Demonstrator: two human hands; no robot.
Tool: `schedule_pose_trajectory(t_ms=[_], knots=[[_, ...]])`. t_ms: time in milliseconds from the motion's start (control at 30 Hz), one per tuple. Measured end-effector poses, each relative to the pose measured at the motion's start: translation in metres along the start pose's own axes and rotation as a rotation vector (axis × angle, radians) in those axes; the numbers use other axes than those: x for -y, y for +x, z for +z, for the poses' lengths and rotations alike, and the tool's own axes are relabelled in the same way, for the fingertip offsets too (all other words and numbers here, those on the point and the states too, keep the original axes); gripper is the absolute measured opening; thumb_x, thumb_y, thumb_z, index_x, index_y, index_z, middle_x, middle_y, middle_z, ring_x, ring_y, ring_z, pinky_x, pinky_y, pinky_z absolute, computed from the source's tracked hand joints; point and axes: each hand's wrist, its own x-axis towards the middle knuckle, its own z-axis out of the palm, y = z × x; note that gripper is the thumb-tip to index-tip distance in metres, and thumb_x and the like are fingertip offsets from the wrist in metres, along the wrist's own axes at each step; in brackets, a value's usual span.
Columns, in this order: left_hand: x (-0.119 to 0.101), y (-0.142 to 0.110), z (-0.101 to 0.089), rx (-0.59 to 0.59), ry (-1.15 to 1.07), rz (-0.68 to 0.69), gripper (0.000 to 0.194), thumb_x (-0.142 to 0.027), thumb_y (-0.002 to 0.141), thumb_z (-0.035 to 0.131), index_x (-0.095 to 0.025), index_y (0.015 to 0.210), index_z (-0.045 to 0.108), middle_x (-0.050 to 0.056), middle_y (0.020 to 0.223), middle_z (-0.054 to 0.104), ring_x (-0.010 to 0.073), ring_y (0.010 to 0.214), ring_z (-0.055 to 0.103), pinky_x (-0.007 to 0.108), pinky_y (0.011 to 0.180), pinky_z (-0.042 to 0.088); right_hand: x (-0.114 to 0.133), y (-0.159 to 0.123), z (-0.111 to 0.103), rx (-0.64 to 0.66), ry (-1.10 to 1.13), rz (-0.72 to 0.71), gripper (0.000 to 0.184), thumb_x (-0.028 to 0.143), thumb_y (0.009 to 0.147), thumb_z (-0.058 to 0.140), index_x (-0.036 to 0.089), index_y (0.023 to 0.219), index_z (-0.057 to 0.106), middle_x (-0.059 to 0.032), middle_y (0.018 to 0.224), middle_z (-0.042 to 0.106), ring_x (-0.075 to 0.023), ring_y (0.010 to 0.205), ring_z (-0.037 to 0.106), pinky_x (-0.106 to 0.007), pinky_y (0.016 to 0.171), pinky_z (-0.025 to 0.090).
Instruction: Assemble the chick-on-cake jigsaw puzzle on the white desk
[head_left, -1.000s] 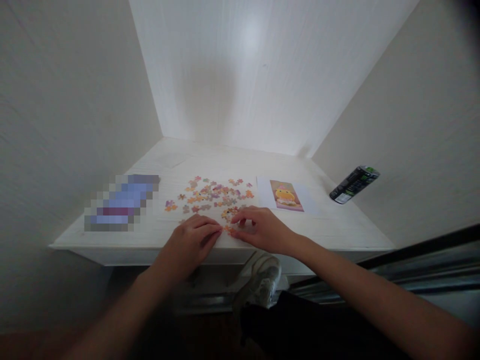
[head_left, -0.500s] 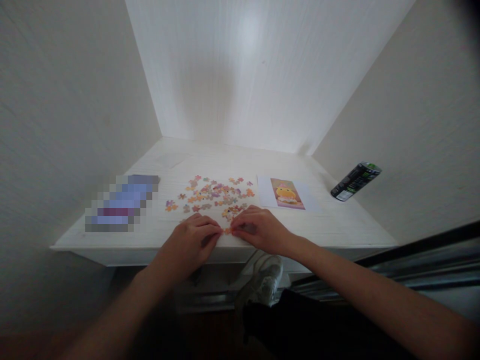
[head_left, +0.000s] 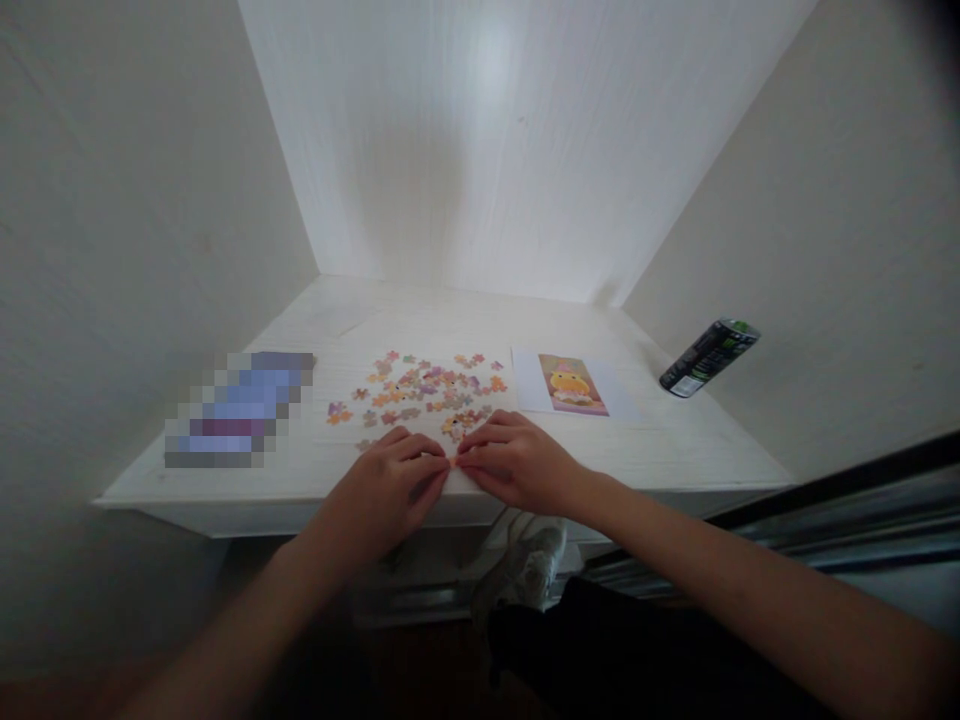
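My left hand (head_left: 394,480) and my right hand (head_left: 521,462) meet fingertip to fingertip near the table's front edge. Between them they pinch small orange jigsaw puzzle pieces (head_left: 452,461), mostly covered by the fingers; I cannot tell whether the pieces are joined. Just beyond the fingertips, a few pieces that look joined (head_left: 456,425) lie partly behind my right hand. Farther back spreads a loose scatter of puzzle pieces (head_left: 409,392) in orange, pink, purple and grey.
A sheet with a printed picture of a yellow toy figure (head_left: 574,384) lies right of the pieces. At the far right stands a dark can (head_left: 709,358). A blurred-out flat object (head_left: 244,408) lies at the left. White panels (head_left: 465,200) enclose the white table (head_left: 675,465).
My hands have drawn closer together, so less of the orange pieces shows between the fingertips. The whole view has shifted slightly.
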Motion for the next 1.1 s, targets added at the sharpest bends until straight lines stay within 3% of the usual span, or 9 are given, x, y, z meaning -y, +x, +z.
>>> schedule_pose_trajectory(t_ms=[300,500,800,1100], knots=[[0.002,-0.004,0.003,-0.033,0.108,0.067,0.016,-0.014,0.092,0.052,-0.018,0.099,0.066,0.005,0.100,0.064,0.0214,0.095,0.054,0.044,0.092,0.047,-0.001,-0.001,0.003,-0.028,-0.073,-0.052,0.014,0.017,0.093,0.056,0.019,0.099,0.069,-0.0078,0.103,0.068,-0.0214,0.099,0.058,-0.039,0.090,0.048],[-0.002,-0.009,0.005,-0.042,0.172,0.072,0.020,-0.018,0.093,0.050,-0.016,0.108,0.064,0.008,0.107,0.062,0.0244,0.098,0.052,0.047,0.090,0.048,0.003,-0.001,0.001,-0.053,0.004,0.028,0.017,0.016,0.095,0.054,0.019,0.099,0.070,-0.0083,0.096,0.066,-0.0199,0.091,0.058,-0.035,0.083,0.050],[-0.003,-0.013,0.007,-0.010,0.130,0.009,0.027,-0.020,0.095,0.046,-0.020,0.120,0.057,0.007,0.115,0.061,0.0256,0.105,0.051,0.048,0.093,0.046,0.009,0.000,0.011,-0.105,0.081,0.077,0.015,0.015,0.091,0.059,0.019,0.102,0.069,-0.0086,0.102,0.069,-0.0211,0.099,0.060,-0.039,0.091,0.050],[0.009,-0.013,-0.008,-0.164,0.012,-0.078,0.038,-0.027,0.093,0.054,-0.022,0.129,0.045,0.007,0.121,0.058,0.0232,0.113,0.052,0.043,0.099,0.044,0.004,0.004,0.005,-0.058,0.080,0.030,0.018,0.011,0.093,0.055,0.019,0.101,0.069,-0.0074,0.101,0.070,-0.0210,0.098,0.062,-0.040,0.095,0.047]])
